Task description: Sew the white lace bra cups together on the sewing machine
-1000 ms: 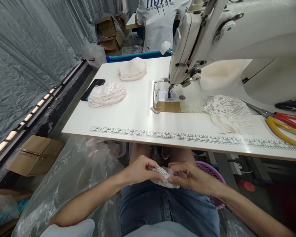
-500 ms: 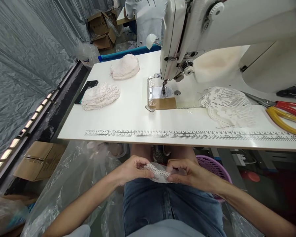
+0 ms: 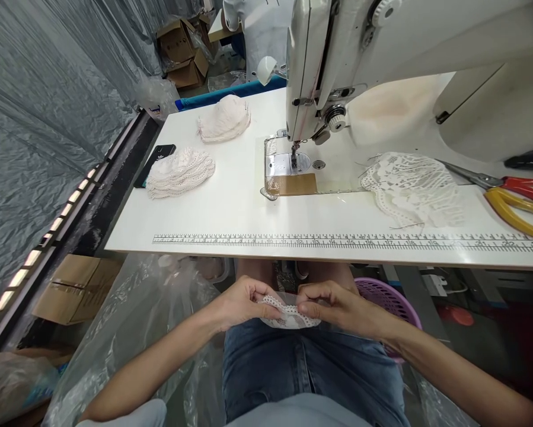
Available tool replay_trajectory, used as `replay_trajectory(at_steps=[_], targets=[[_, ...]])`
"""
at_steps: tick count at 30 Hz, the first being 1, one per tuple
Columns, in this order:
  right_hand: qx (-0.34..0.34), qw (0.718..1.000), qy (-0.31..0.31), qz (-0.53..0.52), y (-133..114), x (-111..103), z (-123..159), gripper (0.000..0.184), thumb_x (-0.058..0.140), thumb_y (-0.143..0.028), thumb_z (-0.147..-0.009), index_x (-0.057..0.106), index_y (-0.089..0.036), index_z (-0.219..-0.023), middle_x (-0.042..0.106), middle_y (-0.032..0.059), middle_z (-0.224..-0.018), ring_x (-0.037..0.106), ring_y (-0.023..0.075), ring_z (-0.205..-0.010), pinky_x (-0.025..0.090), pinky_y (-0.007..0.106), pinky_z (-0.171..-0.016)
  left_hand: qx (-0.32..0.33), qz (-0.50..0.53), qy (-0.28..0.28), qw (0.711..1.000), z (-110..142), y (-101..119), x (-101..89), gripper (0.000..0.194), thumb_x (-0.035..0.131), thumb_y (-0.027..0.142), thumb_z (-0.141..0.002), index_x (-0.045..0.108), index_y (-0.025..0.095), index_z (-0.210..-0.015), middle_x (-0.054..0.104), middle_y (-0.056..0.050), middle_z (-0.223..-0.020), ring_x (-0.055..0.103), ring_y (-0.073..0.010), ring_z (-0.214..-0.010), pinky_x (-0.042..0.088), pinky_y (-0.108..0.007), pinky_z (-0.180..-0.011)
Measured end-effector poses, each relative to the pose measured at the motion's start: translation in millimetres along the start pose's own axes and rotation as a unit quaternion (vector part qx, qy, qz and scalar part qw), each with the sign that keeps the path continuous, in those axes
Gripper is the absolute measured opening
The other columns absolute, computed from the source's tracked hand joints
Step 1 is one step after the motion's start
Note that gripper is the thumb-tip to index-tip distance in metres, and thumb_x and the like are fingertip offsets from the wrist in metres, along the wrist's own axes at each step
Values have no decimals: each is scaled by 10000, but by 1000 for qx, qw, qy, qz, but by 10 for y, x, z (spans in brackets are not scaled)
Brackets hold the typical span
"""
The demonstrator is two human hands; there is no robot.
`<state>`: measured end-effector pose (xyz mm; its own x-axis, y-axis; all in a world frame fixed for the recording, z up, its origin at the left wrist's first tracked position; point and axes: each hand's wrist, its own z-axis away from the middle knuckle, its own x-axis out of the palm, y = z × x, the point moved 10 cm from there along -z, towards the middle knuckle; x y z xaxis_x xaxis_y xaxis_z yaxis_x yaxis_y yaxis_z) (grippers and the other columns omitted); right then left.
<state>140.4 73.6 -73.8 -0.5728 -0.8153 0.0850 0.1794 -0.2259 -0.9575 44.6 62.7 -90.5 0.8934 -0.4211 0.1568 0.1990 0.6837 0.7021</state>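
Over my lap, below the table's front edge, a small piece of white lace fabric (image 3: pixel 288 318) with a scalloped edge is stretched between both hands. My left hand (image 3: pixel 251 303) pinches its left end between thumb and fingers. On the right side, my right hand (image 3: pixel 326 302) pinches the lace's upper edge, thumb against curled fingers. Part of the lace hangs below the fingertips, and its ends are hidden by the fingers. Above my hands stands the white sewing machine (image 3: pixel 310 71), its presser foot (image 3: pixel 294 157) over the needle plate.
On the white table (image 3: pixel 239 219) lie a lace stack (image 3: pixel 181 172) partly over a black phone (image 3: pixel 159 155), a pale fabric stack (image 3: pixel 225 120), loose lace (image 3: pixel 412 190) and red-and-yellow-handled scissors (image 3: pixel 510 190). A purple basket (image 3: pixel 388 296) stands below. Another person (image 3: pixel 266 35) is beyond the table.
My right hand has shifted slightly left and its fingers have curled more over the lace edge. The lace now bows downward between my hands. The view has moved a little.
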Motion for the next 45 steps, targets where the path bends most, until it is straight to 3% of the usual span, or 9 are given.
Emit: replay_trajectory(at_steps=[11,16,23,28,36,41,45], targets=[[27,999,-19,-3,18,5,-20,295,620,-435,-776,602,-140,-769,475,-19,-675,413,115,-637,291,227,-559,7,-24,2,1000,-32,41,-18,254,779,214,-569,714,100,-787,688,-39,-666,618,-119,-614,486,-215,-632],[43,999,3,6,60,-17,-64,267,621,-397,-766,594,-138,-708,453,-25,-647,386,105,-604,271,228,-539,14,-41,-8,999,-15,41,-54,236,771,187,-579,710,107,-793,674,-18,-659,581,-92,-592,451,-182,-597],[40,999,-11,-11,99,-59,-21,281,620,-409,-781,570,-142,-711,427,-30,-655,356,97,-603,248,225,-533,18,-55,3,998,-1,62,-123,265,772,266,-596,706,94,-786,668,-35,-695,558,-97,-615,425,-197,-606],[37,999,-27,-8,102,3,-23,306,627,-451,-776,572,-150,-756,425,-27,-692,360,101,-623,260,224,-545,29,-61,6,998,-25,73,-58,304,769,304,-594,704,87,-796,663,-46,-692,565,-119,-617,431,-228,-616],[40,998,51,-1,127,-84,-63,329,597,-450,-803,503,-160,-680,369,-45,-614,320,96,-585,224,230,-526,85,-129,16,988,33,228,-21,316,729,367,-653,702,104,-825,669,-54,-724,576,-136,-659,417,-210,-596],[40,998,48,24,153,-71,-61,330,589,-447,-810,506,-155,-680,361,-43,-629,308,96,-595,216,232,-528,117,-145,14,982,0,254,32,358,747,367,-633,695,118,-884,682,-57,-777,598,-157,-712,432,-221,-644],[40,998,25,39,154,-28,-41,329,578,-463,-813,544,-148,-723,354,-46,-634,310,95,-592,219,228,-521,102,-138,20,985,-51,210,31,248,699,338,-679,699,110,-776,664,-40,-671,578,-133,-620,421,-214,-592]])
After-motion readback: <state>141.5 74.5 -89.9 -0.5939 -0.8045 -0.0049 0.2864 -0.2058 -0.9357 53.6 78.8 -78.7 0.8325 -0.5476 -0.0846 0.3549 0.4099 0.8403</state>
